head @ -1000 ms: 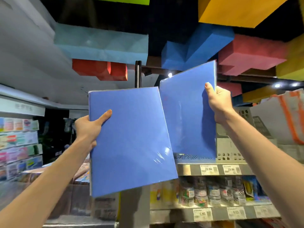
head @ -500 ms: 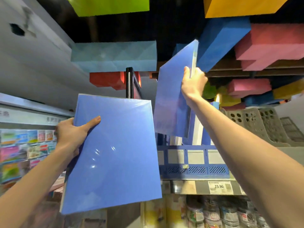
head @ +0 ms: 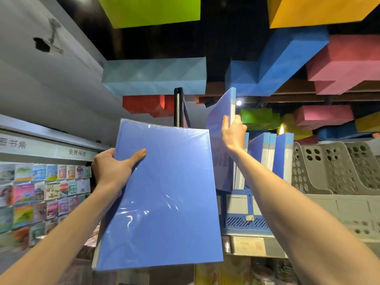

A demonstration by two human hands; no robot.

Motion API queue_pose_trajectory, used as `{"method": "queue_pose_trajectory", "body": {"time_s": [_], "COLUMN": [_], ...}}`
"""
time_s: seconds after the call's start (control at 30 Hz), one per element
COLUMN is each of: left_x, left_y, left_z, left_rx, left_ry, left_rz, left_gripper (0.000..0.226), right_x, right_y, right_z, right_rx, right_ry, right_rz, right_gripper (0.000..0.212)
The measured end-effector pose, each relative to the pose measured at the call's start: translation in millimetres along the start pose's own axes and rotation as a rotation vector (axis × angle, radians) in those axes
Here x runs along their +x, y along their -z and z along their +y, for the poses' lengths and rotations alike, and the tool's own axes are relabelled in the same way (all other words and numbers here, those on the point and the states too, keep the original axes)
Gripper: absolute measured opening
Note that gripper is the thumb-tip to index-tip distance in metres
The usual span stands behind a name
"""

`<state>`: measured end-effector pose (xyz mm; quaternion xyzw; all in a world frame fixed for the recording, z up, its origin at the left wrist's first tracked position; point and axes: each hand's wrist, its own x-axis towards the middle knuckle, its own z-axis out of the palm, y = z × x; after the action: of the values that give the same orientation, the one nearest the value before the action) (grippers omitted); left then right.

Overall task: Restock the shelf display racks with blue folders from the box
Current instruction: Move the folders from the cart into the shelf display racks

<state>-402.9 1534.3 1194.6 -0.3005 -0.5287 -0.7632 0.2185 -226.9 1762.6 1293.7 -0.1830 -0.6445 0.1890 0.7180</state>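
Far left: a wall display of small printed cards (head: 45, 188) hangs under a grey sign strip.

Left hand (head: 112, 169): it grasps a blue folder (head: 162, 198) at the upper left edge, thumb laid across the front cover and the fingers behind. This folder is wrapped in glossy clear film. It is held in the air with its cover facing the camera, slightly tilted, left of the blue rack (head: 244, 223). A black post (head: 178, 108) rises behind its top edge.

Right hand (head: 233, 134): raised, it grasps a second blue folder (head: 220, 108) by its white-edged spine, fingers curled round it. This folder stands nearly upright at the left end of the blue rack, just beside the folders standing there (head: 283, 155). Whether its lower edge is seated in the rack cannot be told.

Right: grey perforated racks (head: 339, 167) stand beside the blue rack on the same shelf. A price label (head: 248, 245) sits on the shelf edge below. Coloured blocks (head: 292, 58) hang overhead.
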Motion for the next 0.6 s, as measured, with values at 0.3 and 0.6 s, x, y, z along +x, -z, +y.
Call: {"method": "queue_pose_trajectory", "body": {"time_s": [0.3,0.6], "left_x": [-1,2], "left_y": [-1,10], "left_z": [-2,0], "left_rx": [-0.026,-0.108], "left_ry": [0.010,0.034], "left_rz": [-0.010,-0.040], "left_gripper": [0.040,0.038], "right_x": [-32,-49], "right_y": [5,-34], "right_z": [44,71], "right_rx": [-0.131,-0.017], "right_ry": [0.055,0.087], "right_rz": [-0.323,-0.177], "right_gripper": [0.028,0.040]}}
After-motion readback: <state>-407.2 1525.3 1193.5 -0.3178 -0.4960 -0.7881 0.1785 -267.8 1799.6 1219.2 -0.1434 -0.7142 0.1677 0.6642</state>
